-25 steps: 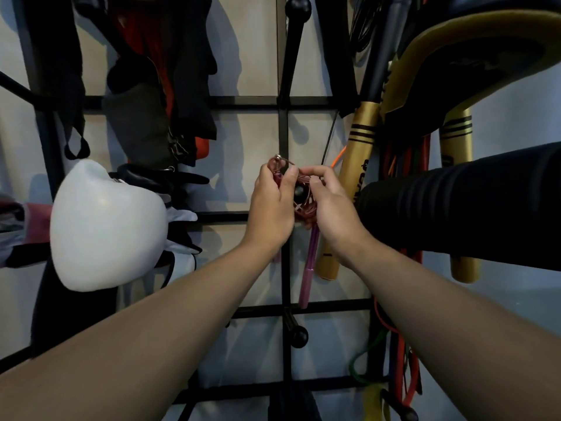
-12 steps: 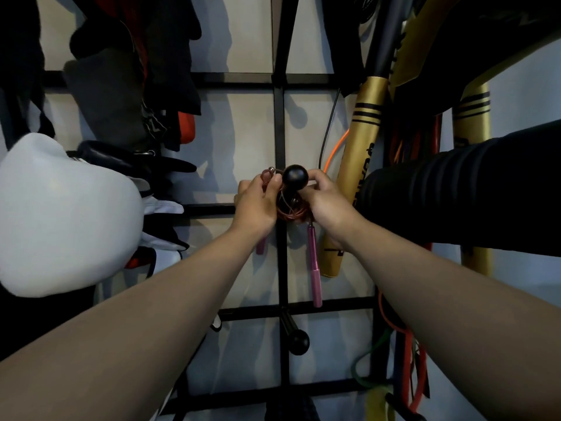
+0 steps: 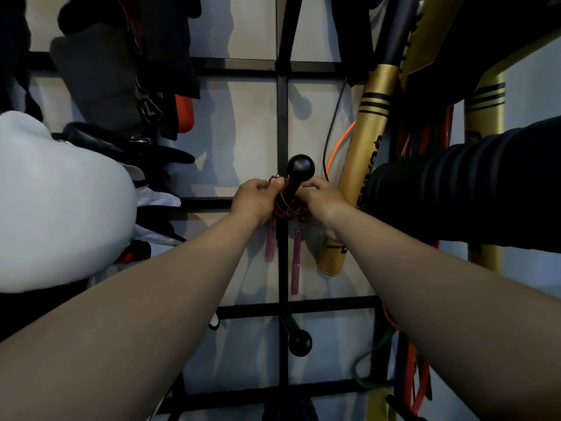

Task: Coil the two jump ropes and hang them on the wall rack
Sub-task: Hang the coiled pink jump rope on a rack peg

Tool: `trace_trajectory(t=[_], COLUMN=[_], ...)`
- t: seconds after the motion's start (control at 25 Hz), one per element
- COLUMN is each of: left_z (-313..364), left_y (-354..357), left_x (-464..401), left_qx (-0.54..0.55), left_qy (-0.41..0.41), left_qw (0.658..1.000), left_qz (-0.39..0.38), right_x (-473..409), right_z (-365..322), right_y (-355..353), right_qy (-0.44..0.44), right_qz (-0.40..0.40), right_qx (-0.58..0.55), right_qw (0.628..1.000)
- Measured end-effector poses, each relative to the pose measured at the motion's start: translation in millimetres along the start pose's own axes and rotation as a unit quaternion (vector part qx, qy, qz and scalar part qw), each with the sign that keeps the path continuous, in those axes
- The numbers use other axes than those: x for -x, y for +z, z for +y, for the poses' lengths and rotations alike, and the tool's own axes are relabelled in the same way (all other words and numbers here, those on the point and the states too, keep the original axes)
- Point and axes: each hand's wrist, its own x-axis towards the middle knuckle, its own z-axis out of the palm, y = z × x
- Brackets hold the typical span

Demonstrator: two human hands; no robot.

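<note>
**Seating the coiled rope on the peg**

Looping a reddish-brown jump rope coil (image 3: 288, 211) behind the ball-ended peg (image 3: 300, 168) of the wall rack (image 3: 282, 117). A second ago held in front of the rack, bunched between both hands; now slipped over the peg's shaft, hanging at 6 o'clock below the ball. Left hand (image 3: 256, 199) at 9 o'clock of the peg, pinching rope strands; right hand (image 3: 321, 197) at 3 o'clock, grip likewise closed on the coil. Two pink handles (image 3: 296, 256) dangling straight down at 6 o'clock, either side of the vertical bar. Probably only letting go left for this rope. Second rope not identifiable among the gear here.
</note>
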Motion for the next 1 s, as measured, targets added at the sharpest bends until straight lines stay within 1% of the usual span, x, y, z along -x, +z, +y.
trace_trajectory(t=[0.16, 0.28, 0.48, 0.68, 0.88, 1.0], left_z=[8, 24, 66, 128, 176, 196], left_y=[-7, -19, -47, -75, -100, -115], left_x=[15, 28, 61, 113, 189, 245], left_qx=[0.044, 0.048, 0.003, -0.017, -0.079, -0.119], left_qy=[0.004, 0.002, 0.008, 0.043, 0.081, 0.112], left_qw=[0.999, 0.999, 1.0, 0.998, 0.992, 0.982], left_qz=[-0.015, -0.022, -0.027, -0.039, -0.063, -0.09], right_x=[10, 24, 57, 121, 205, 264], right_z=[-13, -29, -64, -124, -179, -203], right_y=[-14, -28, -55, -79, -99, -117], right_qy=[0.024, 0.024, 0.001, -0.041, -0.1, -0.124], right_qz=[-0.011, -0.014, -0.012, -0.028, -0.036, -0.038], right_qx=[0.004, 0.025, 0.063, 0.107, 0.166, 0.222], right_qw=[1.0, 0.999, 0.998, 0.993, 0.98, 0.966])
